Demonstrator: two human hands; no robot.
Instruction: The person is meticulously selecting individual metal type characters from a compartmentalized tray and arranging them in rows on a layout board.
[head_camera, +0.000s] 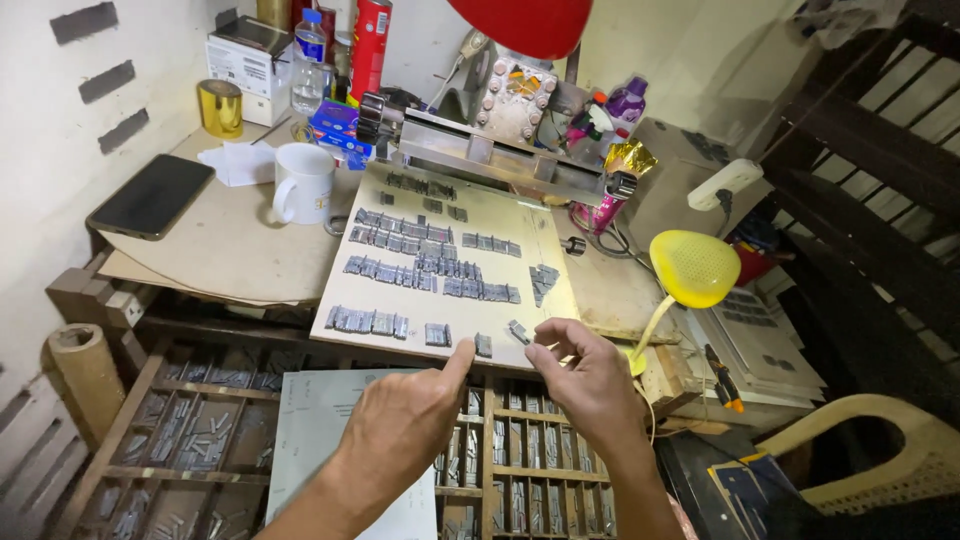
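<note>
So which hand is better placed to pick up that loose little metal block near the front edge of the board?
Probably the right hand: its fingertips hover just beside the loose metal block on the board. The left hand points its forefinger at another small block further left.

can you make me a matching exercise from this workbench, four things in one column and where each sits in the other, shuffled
Things:
1. white mug
2. dark phone
3. yellow lamp head
4. gold tape roll

Places:
A. right of the board, on a bent stalk
B. far left, flat near the wall
C. back left, beside a white box
D. just left of the board's top corner

Pairs: 1-D, 2-B, 3-A, 4-C
</note>
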